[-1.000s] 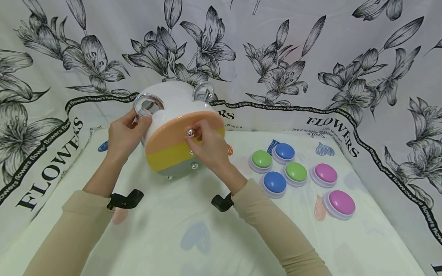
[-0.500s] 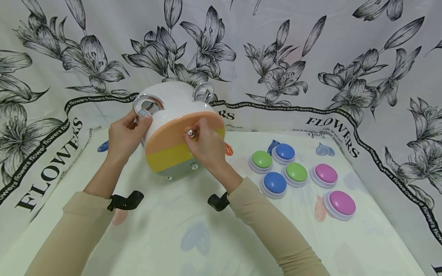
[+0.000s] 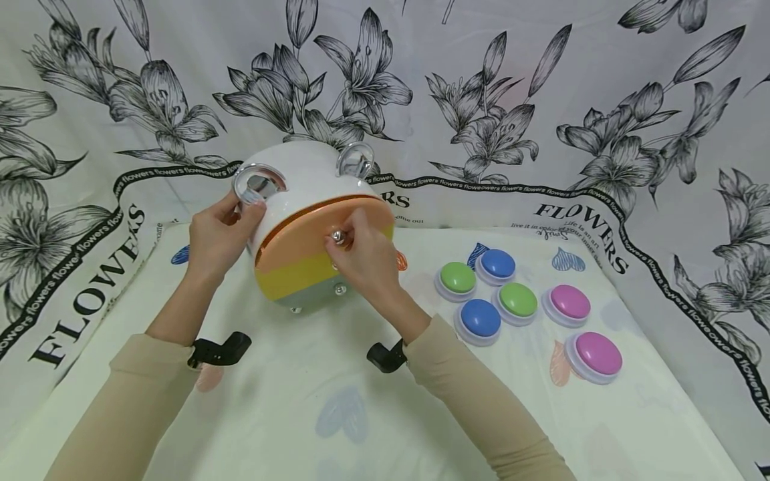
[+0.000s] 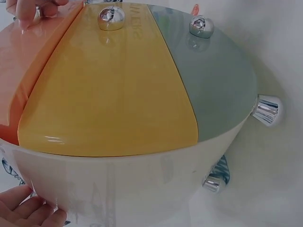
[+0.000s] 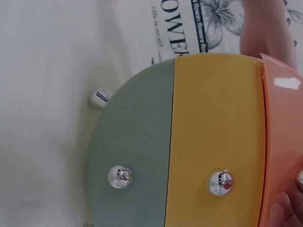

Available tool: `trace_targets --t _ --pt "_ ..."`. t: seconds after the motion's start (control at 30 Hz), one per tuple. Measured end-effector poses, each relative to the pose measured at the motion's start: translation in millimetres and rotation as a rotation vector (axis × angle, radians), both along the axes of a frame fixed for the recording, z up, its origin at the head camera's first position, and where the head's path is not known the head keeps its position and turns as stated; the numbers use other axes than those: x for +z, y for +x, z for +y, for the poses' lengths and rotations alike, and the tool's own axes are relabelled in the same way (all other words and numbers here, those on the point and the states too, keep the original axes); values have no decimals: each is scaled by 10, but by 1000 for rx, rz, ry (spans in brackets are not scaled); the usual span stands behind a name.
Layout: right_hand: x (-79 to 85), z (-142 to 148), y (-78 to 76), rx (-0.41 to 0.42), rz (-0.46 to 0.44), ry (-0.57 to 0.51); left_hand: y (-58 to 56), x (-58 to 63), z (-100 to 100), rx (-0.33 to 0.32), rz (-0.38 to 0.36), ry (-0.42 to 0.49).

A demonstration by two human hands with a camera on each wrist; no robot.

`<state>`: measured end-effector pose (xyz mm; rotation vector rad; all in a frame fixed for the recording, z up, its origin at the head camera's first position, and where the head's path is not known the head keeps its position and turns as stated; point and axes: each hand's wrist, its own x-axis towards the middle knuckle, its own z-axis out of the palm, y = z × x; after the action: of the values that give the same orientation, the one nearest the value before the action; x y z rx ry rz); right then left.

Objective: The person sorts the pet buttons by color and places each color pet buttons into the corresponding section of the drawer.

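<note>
A white rounded drawer cabinet (image 3: 307, 160) with silver ear-shaped rings and small silver feet stands on the cloth in the head view. Its front has an orange top drawer (image 3: 295, 230), a yellow drawer (image 4: 109, 90) and a grey-green drawer (image 5: 132, 137), each with silver knobs. My left hand (image 3: 219, 234) holds the cabinet's left side at the silver ear (image 3: 260, 184), thumb in front. With thumb and fingers my right hand (image 3: 374, 260) pinches the orange drawer's knob (image 3: 338, 236). That drawer sticks out slightly, a narrow gap showing along its top edge; the lower two sit flush.
Several round push lights or buttons with white bases lie right of the cabinet, among them a green one (image 3: 457, 277), a blue one (image 3: 480, 318) and a pink one (image 3: 597, 353). A flower-printed curtain (image 3: 421, 100) hangs close behind the cabinet.
The orange drawer has come out a little toward me, with the right hand drawing its knob; earlier it was flush. The left hand stays in place on the cabinet.
</note>
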<state>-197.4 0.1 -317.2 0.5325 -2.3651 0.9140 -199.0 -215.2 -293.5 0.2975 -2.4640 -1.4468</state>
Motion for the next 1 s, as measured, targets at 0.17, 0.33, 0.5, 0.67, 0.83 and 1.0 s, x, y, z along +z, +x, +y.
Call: trace_targets --t 0.17,0.33,0.5,0.67,0.83,1.0 --pt "-10 52 57 3 -8 -25 5 2 3 -6 5 3" --pt "-19 90 110 -7 -3 -30 8 5 3 -5 2 2" --pt "-34 125 149 -17 6 -9 5 3 1 0 -4 2" --pt "-48 160 184 -3 18 -21 -3 4 3 4 -7 -2" --pt "-60 188 228 -6 44 -27 -5 5 5 10 -2 -11" --pt "-79 222 276 -8 54 -31 -7 -1 4 8 11 -12"
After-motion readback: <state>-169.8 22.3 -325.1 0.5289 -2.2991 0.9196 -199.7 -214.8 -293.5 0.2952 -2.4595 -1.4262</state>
